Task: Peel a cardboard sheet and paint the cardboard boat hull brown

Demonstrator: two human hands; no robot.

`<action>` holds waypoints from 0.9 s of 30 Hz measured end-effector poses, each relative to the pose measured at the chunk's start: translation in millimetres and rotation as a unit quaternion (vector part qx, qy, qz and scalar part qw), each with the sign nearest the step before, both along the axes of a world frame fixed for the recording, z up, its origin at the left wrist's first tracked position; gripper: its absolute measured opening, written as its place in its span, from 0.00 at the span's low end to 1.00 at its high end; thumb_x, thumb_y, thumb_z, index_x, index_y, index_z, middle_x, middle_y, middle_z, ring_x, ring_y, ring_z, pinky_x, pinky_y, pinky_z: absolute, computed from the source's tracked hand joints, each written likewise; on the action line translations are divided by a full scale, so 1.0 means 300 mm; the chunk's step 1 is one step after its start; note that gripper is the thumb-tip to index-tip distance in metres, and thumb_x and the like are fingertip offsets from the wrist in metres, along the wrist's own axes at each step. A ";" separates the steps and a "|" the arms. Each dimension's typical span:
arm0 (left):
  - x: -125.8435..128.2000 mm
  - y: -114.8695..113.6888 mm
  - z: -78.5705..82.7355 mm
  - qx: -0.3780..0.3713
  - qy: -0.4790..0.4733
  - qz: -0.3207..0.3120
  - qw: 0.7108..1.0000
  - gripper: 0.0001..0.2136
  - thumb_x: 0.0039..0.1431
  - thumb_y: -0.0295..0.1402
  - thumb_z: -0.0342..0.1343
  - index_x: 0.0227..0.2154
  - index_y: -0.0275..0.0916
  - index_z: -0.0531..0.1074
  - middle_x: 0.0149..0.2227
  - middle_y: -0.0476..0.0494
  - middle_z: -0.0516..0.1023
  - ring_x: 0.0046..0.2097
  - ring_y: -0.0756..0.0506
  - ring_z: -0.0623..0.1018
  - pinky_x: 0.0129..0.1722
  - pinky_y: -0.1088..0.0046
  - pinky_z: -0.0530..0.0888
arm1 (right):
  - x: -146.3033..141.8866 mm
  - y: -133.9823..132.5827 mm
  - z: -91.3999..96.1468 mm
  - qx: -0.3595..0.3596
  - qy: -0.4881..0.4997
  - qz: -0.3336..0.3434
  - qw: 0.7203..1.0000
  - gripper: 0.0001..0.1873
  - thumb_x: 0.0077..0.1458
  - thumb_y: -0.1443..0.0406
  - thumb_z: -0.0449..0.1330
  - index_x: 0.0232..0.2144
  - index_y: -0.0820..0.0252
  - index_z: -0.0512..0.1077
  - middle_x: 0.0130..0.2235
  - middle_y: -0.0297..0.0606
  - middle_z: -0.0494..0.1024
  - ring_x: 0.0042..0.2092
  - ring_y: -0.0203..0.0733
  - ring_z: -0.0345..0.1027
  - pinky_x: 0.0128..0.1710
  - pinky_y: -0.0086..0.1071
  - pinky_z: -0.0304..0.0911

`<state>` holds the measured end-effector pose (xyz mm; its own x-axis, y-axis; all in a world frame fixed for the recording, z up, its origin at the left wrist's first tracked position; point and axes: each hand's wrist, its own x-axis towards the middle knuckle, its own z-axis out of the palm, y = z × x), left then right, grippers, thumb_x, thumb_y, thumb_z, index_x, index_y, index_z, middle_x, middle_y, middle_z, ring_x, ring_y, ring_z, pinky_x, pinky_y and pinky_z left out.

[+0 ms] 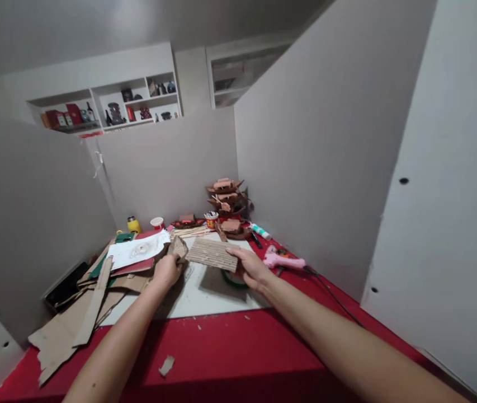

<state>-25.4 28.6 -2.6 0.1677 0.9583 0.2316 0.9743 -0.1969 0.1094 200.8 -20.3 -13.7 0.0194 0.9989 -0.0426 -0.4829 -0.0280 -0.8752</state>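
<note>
Two bare forearms (339, 341) are extending forward over a red-covered tabletop (217, 350). On it a flat white rectangular board (194, 305) is lying beneath the hands. Left of the board, torn flat brown cardboard sheets (60, 336) are lying in a loose, overlapping pile. At the back, a stack of brown model boats with ridged reddish-brown canopies (226, 196) is standing near the grey partition (171, 168); these are appearing largely assembled.

Workpiece: a tan rectangle of corrugated cardboard (211, 254) is being held above the board. Right hand (253, 270) is pinching its right end, thumb on top; the fingers underneath are mostly hidden. Left hand (169, 271) is pinching a crumpled grey-brown scrap of torn paper or card (178, 248) beside the rectangle's left end, fingers curled in. Cannot tell whether the two are touching.

Progress (judgement): ridges are showing across the upper face, so stripping there is looking nearly complete. Pale flecks are clinging to the ridges, possibly leaving some cleaning; the underside is not showing. One small pale torn scrap (166, 366) is lying on the red cover.
</note>
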 end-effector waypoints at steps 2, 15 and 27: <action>0.001 -0.010 -0.006 -0.016 0.024 -0.031 0.999 0.15 0.62 0.37 0.54 0.50 0.38 0.68 0.51 0.40 0.72 0.47 0.43 0.75 0.45 0.59 0.75 | 0.010 0.007 -0.002 -0.016 -0.001 -0.002 1.000 0.15 0.62 0.61 0.57 0.48 0.63 0.69 0.46 0.41 0.74 0.42 0.42 0.72 0.40 0.40 0.71; -0.028 -0.118 -0.095 0.062 0.022 -0.085 0.994 0.12 0.62 0.38 0.51 0.44 0.40 0.70 0.43 0.41 0.77 0.42 0.43 0.78 0.38 0.68 0.72 | -0.001 -0.031 0.005 -0.012 0.002 0.039 0.999 0.06 0.58 0.69 0.56 0.36 0.62 0.73 0.29 0.36 0.78 0.25 0.34 0.70 0.21 0.25 0.63; -0.042 -0.084 -0.106 0.043 -0.028 -0.098 0.994 0.11 0.58 0.38 0.52 0.42 0.42 0.72 0.43 0.43 0.78 0.42 0.41 0.77 0.36 0.71 0.70 | 0.007 -0.025 -0.006 0.003 0.006 0.037 0.999 0.07 0.52 0.69 0.58 0.33 0.61 0.76 0.26 0.37 0.80 0.24 0.36 0.70 0.23 0.26 0.65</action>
<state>-38.0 3.3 -34.4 0.3338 0.8847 0.3254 0.9089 -0.3936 0.1376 202.8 -27.9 -15.6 -0.0547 0.9978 -0.0368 -0.4897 -0.0589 -0.8699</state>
